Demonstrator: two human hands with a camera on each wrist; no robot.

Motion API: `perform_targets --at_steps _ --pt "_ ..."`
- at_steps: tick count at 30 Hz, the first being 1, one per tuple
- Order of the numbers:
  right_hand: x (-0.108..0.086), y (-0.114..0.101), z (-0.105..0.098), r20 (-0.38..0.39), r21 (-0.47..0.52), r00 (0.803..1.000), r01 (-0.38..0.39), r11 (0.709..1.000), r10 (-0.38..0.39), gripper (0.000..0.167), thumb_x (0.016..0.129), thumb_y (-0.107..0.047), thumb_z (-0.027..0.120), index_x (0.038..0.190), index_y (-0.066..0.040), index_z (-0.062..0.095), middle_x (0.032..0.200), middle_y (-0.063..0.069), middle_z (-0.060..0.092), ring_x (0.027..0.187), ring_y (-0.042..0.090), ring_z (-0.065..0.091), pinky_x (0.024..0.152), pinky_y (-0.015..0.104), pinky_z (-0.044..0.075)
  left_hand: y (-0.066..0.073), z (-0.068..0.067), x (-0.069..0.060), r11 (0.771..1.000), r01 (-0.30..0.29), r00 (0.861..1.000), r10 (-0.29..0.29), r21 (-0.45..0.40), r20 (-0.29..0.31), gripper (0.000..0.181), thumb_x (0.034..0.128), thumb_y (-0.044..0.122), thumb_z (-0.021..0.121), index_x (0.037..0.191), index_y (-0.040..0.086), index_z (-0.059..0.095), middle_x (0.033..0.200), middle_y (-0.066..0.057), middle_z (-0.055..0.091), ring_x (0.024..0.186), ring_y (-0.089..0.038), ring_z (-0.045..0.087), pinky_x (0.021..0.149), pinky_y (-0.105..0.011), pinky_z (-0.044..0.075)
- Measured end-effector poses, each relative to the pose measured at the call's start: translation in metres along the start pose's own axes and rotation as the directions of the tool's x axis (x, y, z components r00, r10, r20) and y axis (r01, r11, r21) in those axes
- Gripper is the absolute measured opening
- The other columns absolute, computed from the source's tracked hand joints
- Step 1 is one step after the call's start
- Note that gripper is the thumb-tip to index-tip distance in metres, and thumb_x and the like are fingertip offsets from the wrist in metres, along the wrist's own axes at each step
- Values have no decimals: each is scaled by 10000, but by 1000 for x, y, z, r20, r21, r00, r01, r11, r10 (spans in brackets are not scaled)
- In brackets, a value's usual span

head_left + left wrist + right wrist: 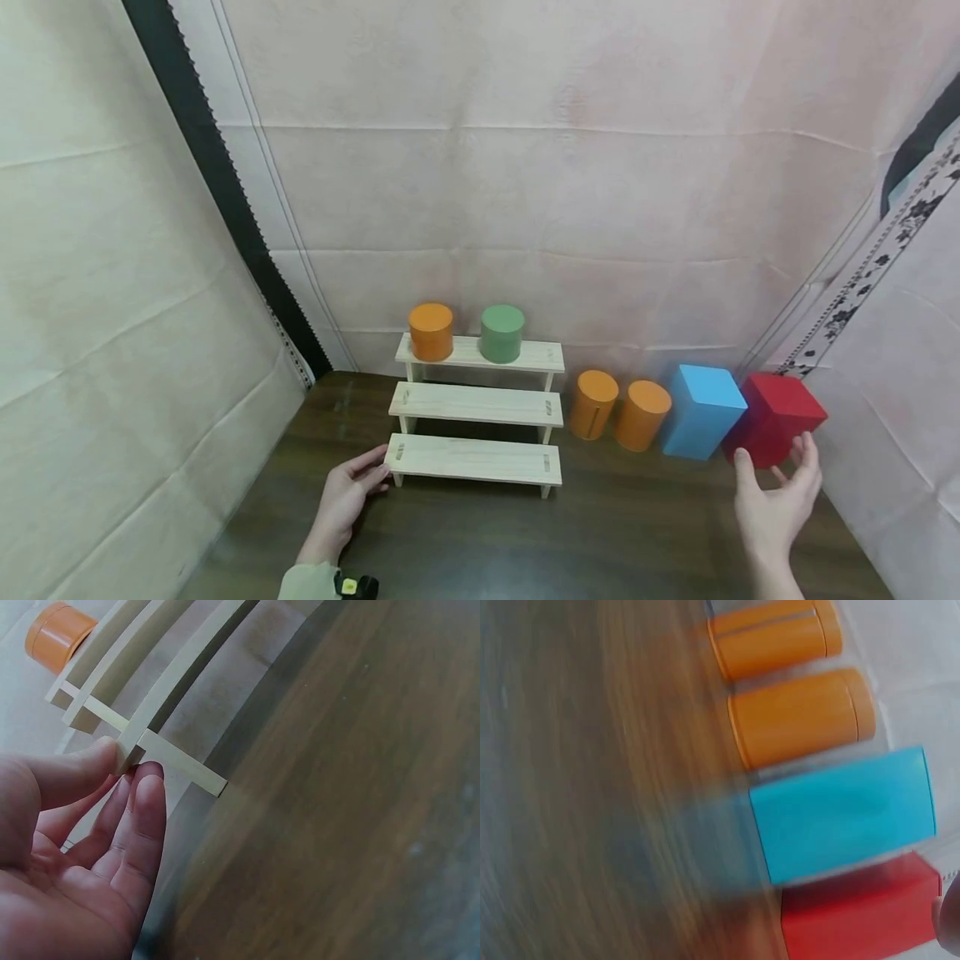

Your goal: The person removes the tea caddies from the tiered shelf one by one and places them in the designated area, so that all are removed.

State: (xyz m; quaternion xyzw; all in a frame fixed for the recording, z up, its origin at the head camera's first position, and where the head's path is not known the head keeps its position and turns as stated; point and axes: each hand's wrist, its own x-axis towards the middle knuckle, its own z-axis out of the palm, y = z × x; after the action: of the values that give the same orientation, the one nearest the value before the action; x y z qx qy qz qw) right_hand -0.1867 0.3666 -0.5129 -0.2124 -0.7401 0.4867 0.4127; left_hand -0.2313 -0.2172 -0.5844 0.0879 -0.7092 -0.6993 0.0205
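Note:
A pale wooden three-step display stand point(474, 458) stands on the dark table. My left hand point(341, 500) pinches the left end of its lowest step, thumb above and fingertips beneath, as the left wrist view shows. On the top step sit an orange canister point(431, 333) and a green canister point(502, 335). My right hand point(776, 512) is by the front of a red box point(776, 417), thumb and fingers spread apart. Whether it touches the box I cannot tell. In the right wrist view only a blurred bit of that hand point(950, 922) appears at the right edge.
Right of the stand, two orange canisters point(595, 406) point(642, 417) and a blue box point(701, 414) stand in a row ending at the red box. Pale cloth walls point(525, 192) enclose the dark wooden table point(600, 542) at the back and both sides.

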Motion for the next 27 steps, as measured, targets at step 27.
perform_targets --at_steps 27 --pt "-68 -34 76 239 111 934 245 963 -265 710 922 74 787 1568 -55 523 1578 114 481 1384 50 428 1018 108 412 2 0 2 996 30 1000 -30 -84 -1 429 985 7 749 1404 -48 672 1359 -199 692 974 -165 734 796 -312 634"
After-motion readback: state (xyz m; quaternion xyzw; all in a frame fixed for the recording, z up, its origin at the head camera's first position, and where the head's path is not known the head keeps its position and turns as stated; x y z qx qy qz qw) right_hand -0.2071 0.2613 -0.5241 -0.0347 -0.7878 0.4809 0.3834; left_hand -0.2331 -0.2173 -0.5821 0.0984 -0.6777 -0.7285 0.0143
